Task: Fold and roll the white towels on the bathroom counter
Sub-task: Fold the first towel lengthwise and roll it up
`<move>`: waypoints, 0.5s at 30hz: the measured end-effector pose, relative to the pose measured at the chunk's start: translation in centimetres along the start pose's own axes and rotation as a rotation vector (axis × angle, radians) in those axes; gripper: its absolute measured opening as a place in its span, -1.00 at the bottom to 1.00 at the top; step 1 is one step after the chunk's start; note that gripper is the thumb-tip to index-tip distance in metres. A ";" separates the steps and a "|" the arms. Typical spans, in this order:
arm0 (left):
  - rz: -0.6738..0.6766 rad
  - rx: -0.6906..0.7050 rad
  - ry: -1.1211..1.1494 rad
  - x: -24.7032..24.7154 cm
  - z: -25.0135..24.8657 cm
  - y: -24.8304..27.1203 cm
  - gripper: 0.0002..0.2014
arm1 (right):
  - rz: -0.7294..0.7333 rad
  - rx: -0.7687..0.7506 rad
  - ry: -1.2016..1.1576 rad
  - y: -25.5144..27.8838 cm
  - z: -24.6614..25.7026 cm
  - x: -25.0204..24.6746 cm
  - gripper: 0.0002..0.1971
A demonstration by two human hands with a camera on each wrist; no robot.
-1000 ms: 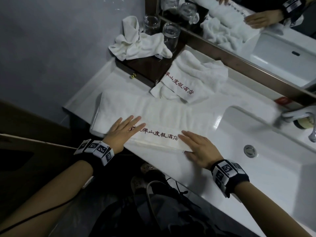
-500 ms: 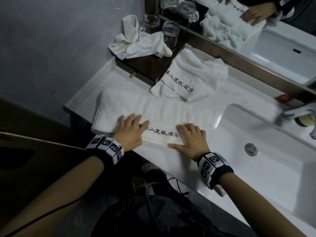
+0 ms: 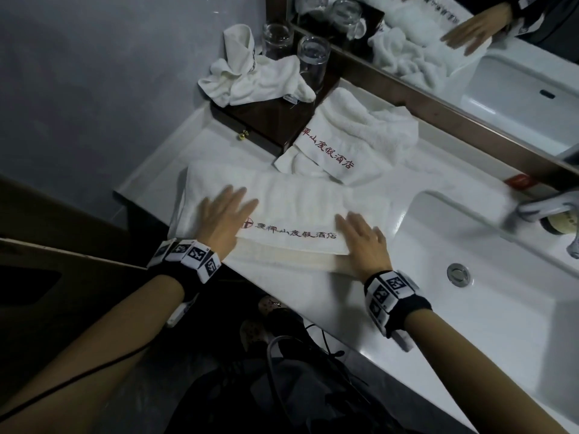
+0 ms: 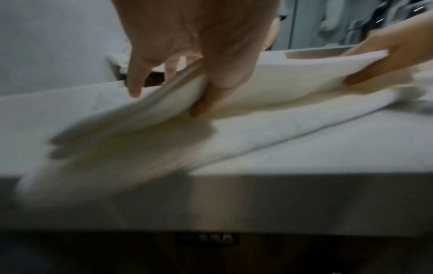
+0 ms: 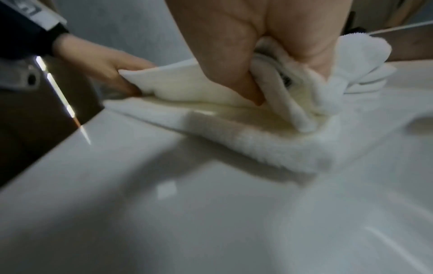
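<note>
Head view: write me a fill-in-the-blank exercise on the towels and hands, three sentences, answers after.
1. Both the left hand and right hand grip the towel that lies nearest the counter's ____ edge.
2. The lettering on this towel is ____ in colour.
3. The crumpled towel lies beside two drinking ____.

Answers: front; red; glasses
</note>
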State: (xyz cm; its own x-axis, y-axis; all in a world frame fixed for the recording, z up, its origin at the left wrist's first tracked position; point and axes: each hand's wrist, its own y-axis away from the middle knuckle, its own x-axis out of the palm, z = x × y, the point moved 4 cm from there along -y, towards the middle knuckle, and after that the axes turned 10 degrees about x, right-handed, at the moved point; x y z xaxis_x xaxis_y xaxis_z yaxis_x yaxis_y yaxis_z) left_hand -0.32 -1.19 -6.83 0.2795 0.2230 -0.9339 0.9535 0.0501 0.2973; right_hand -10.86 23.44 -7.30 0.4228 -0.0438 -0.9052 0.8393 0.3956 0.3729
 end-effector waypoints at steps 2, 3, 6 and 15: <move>0.046 -0.052 0.000 0.7 1.6 0.7 0.08 | 0.132 -0.060 0.043 -0.2 -1.1 0.1 -0.28; 0.074 -0.041 -0.002 1.1 1.9 0.9 0.13 | 0.160 -0.081 0.052 -0.1 -1.7 0.0 -0.27; 0.114 -0.007 0.004 2.4 2.1 2.0 0.21 | 0.151 -0.070 0.019 0.4 -3.3 -1.0 -0.20; 0.066 -0.093 0.391 -0.6 3.1 2.8 -0.40 | 0.177 0.004 -0.227 0.1 -5.5 -4.7 -0.77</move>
State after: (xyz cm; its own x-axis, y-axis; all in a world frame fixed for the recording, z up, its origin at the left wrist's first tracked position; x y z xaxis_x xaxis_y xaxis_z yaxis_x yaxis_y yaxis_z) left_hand 2.58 -4.21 -6.05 0.2581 0.5816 -0.7714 0.9156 0.1076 0.3875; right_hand -14.66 28.71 -4.10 0.6283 -0.1785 -0.7572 0.7468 0.4114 0.5226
